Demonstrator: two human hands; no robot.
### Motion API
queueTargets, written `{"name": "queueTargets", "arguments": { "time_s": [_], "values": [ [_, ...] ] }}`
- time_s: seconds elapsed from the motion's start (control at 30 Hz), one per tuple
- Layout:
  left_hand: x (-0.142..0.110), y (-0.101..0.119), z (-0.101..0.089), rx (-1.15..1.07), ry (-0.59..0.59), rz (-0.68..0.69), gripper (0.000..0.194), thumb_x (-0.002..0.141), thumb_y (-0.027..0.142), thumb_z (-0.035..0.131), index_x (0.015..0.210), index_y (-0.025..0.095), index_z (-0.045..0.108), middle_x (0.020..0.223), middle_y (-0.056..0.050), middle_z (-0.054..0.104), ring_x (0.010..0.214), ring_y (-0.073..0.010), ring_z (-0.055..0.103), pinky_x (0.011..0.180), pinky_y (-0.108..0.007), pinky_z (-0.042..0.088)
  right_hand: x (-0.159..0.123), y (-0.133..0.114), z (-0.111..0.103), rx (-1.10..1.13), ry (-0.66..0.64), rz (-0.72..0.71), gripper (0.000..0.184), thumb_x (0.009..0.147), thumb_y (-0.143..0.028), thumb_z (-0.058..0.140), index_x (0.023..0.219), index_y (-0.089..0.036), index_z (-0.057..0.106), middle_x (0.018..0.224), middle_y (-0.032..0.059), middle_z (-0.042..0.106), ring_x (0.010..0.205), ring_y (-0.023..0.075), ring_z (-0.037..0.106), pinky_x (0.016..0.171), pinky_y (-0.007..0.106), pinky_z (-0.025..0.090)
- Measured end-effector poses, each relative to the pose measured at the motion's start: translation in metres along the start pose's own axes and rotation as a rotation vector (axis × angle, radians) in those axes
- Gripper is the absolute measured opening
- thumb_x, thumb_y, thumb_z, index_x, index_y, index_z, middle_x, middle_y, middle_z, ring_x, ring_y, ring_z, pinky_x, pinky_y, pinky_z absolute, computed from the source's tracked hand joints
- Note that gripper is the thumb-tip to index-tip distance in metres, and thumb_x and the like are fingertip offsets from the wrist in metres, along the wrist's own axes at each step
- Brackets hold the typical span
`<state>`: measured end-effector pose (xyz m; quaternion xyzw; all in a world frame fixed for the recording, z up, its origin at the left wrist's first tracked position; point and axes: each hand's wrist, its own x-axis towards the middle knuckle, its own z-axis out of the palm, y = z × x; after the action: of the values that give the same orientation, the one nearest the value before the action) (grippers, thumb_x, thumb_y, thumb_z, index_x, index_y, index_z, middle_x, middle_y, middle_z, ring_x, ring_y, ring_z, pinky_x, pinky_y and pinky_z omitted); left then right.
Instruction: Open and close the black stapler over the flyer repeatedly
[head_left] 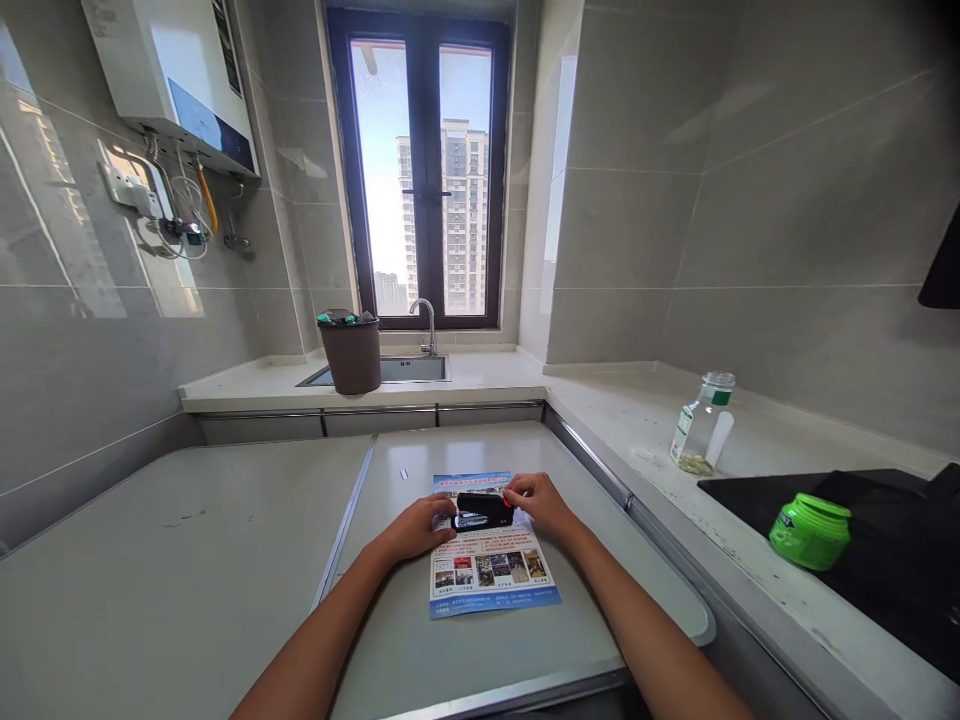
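Observation:
A black stapler is held level over a printed flyer. My left hand has its thumb and fingers curled about the stapler's left end. At the right end, my right hand grips the stapler with its fingertips, beside a small red spot. A pale metallic strip shows along the stapler's lower part, though I cannot make out the detail. The flyer has blue bands at top and bottom and a row of small photos. To its upper left lies a small whitish strip on the table.
Behind the table, a brown bin stands by the sink and faucet. Along the right counter are a glass jar, a green tub and a black cooktop. A metal seam crosses the tabletop.

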<state>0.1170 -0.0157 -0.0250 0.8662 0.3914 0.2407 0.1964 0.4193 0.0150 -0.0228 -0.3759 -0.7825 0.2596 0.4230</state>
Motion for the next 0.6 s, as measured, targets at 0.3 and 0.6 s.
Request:
{"name": "queueTargets", "arguments": {
  "time_s": [0.3, 0.6],
  "values": [
    [0.0056, -0.0024, 0.0042, -0.003, 0.04, -0.003, 0.022, 0.079, 0.029, 0.07, 0.1, 0.023, 0.072, 0.108, -0.006, 0.069, 0.097, -0.0232, 0.065, 0.09, -0.034, 0.05, 0.0, -0.0045, -0.0022, -0.019, -0.023, -0.023, 0.031, 0.088, -0.039, 0.064, 0.067, -0.019, 0.075, 0.077, 0.0063, 0.074, 0.07, 0.0186, 0.066, 0.066, 0.029, 0.048],
    [0.005, -0.0017, 0.0049, -0.013, 0.057, -0.007, 0.022, 0.077, 0.029, 0.072, 0.098, 0.022, 0.072, 0.109, -0.007, 0.069, 0.097, -0.0243, 0.064, 0.09, -0.034, 0.049, -0.0018, -0.0063, -0.0026, -0.07, -0.089, -0.078, 0.029, 0.092, -0.036, 0.06, 0.072, -0.02, 0.074, 0.083, 0.0052, 0.072, 0.077, 0.019, 0.064, 0.068, 0.029, 0.048]
  ]
}}
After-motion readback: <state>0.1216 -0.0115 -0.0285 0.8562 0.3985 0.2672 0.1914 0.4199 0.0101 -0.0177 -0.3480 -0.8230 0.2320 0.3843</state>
